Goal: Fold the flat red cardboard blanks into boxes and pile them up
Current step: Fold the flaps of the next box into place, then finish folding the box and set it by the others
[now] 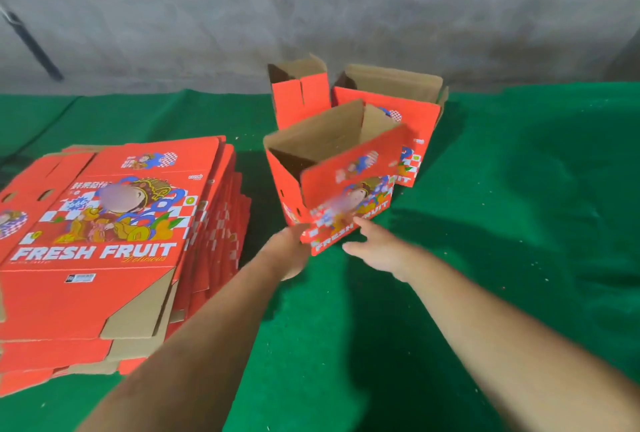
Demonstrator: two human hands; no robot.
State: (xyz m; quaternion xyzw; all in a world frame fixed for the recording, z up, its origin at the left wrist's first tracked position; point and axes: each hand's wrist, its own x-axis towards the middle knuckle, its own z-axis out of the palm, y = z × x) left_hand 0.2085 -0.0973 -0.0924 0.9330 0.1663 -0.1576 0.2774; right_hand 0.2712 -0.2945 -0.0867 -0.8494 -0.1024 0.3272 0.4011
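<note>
A: Why did the folded box (332, 175) sit tilted like that, at about 12 o'clock from the person?

B: Likely because it was being set down with the others. The left hand (289, 251) touched its near lower corner, though whether the fingers curled round the edge could not be told through the blur. The right hand (375, 250) lay just beside the lower edge at 1 o'clock, fingers spread and loose, gripping nothing.

A: And the 2 finished boxes (388, 109) behind it?

B: They stood close together on the green table (519, 189) at 12 o'clock, open tops up, probably the start of the pile. The near box touched or nearly touched them.

A: The flat blanks (104, 241)?

B: Stacked at 10 o'clock, within easy reach of the left arm, fanned somewhat along the right edge.

A: How did the box look?

B: Red outside with a cartoon print and "FRESH FRUIT" lettering, plain brown inside, top flaps standing open.
</note>
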